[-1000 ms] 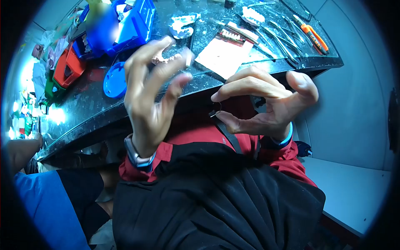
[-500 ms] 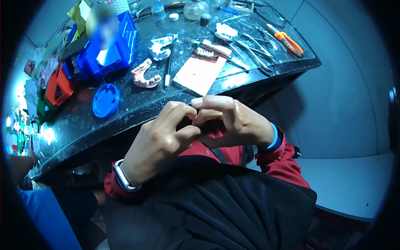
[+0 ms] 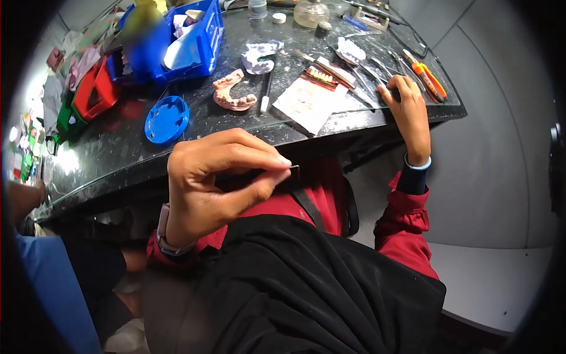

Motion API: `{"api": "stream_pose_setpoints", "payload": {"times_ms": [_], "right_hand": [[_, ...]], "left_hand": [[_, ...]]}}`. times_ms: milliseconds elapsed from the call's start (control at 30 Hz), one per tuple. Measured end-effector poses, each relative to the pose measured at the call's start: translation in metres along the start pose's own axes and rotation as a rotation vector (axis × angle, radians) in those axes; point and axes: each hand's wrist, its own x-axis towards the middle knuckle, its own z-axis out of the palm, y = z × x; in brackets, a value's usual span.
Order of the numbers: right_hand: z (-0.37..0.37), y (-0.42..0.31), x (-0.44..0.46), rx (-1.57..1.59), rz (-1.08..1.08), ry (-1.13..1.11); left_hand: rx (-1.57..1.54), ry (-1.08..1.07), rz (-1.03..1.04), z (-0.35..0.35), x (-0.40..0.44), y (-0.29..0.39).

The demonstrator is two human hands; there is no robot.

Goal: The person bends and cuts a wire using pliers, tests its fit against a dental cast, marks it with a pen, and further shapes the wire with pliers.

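Note:
My left hand (image 3: pixel 227 174) is raised in front of my lap, thumb and fingertips pinched together. A short, thin piece of bent wire (image 3: pixel 295 169) sticks out past those fingertips; the rest is hidden by them. My right hand (image 3: pixel 408 109) is at the bench's right front, fingers curled over the handles of metal pliers (image 3: pixel 381 72); its grip is partly hidden. Just right of it lie orange-handled pliers (image 3: pixel 433 84). On the bench are a pinkish dental cast (image 3: pixel 233 94), a whitish cast (image 3: pixel 259 58) and another toothed cast (image 3: pixel 351 50).
A stained paper sheet (image 3: pixel 306 106) carries a strip of teeth (image 3: pixel 321 75). A blue round lid (image 3: pixel 167 120) lies at the left, near blue bins (image 3: pixel 200 44) and a red bin (image 3: pixel 94 88). A glass jar (image 3: pixel 311 13) stands at the back. Another person's arm (image 3: pixel 26 200) is at far left.
My hands were together over my lap. Now the right one has moved away to the metal pliers on the bench, while the left stays back, pinching the wire. The view has shifted slightly.

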Motion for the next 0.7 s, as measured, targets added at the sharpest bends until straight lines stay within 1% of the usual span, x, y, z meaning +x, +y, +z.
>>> {"api": "stream_pose_setpoints", "payload": {"times_ms": [100,167,233,267,400,500,533,633,700], "right_hand": [[0.000,-0.002,-0.005,-0.127,-0.078,0.001],[0.003,0.007,-0.004,-0.194,-0.177,0.041],[0.002,0.012,-0.003,-0.168,-0.139,0.058],[0.001,0.013,-0.004,-0.152,-0.122,0.061],[-0.008,0.006,-0.007,0.055,-0.067,0.251],[-0.021,-0.015,-0.014,0.421,-0.087,0.172],[-0.025,-0.024,-0.016,0.485,-0.164,0.179],[-0.049,-0.054,-0.018,0.438,-0.302,0.070],[-0.057,-0.046,-0.013,0.251,-0.116,0.020]], "left_hand": [[0.079,-0.059,0.117,-0.001,-0.001,0.009],[0.070,-0.064,0.123,0.000,-0.002,0.017],[0.055,-0.054,0.130,0.000,-0.002,0.022],[0.045,-0.045,0.125,0.000,-0.002,0.023],[-0.143,-0.067,-0.030,0.001,-0.004,0.026],[-0.102,-0.111,-0.110,0.001,-0.003,0.028],[-0.074,-0.104,-0.130,0.003,-0.003,0.030],[0.003,-0.128,-0.104,-0.001,-0.004,0.028],[0.080,-0.095,-0.091,-0.001,-0.006,0.027]]}}
